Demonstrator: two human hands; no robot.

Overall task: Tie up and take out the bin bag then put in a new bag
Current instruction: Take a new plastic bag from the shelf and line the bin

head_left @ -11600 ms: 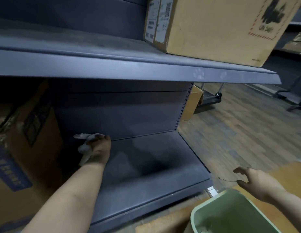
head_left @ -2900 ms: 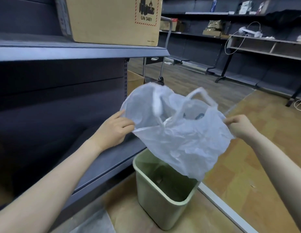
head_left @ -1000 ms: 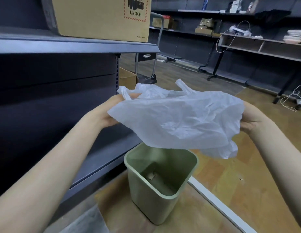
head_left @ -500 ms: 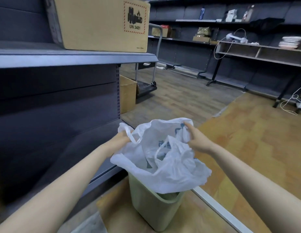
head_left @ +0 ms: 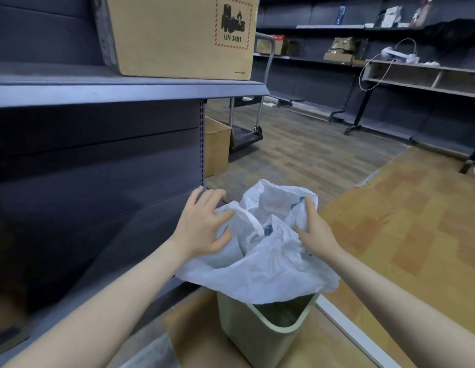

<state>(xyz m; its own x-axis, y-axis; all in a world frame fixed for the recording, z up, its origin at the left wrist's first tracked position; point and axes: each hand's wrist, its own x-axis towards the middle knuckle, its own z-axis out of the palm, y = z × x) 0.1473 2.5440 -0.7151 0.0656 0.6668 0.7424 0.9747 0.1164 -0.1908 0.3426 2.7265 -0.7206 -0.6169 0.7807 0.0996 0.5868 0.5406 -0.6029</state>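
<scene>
Fitting the new white bag (head_left: 260,264) into the green bin (head_left: 268,330), on the floor at the foot of the shelf (head_left: 130,88). Bag bunched over the bin's mouth, not yet seated. Left hand (head_left: 202,229) spread, fingers straight, pressing the bag's left edge. Right hand (head_left: 310,229) pinching the right edge. Best done by opening the mouth wide, pushing the middle down, then folding the rim over all 4 edges.

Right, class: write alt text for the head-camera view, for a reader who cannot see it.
Two bare hands work a white plastic bag over a pale green bin on the floor: the left hand rests spread on the bag, and the right hand pinches its edge. A cardboard box sits on the grey shelf beside them.
</scene>
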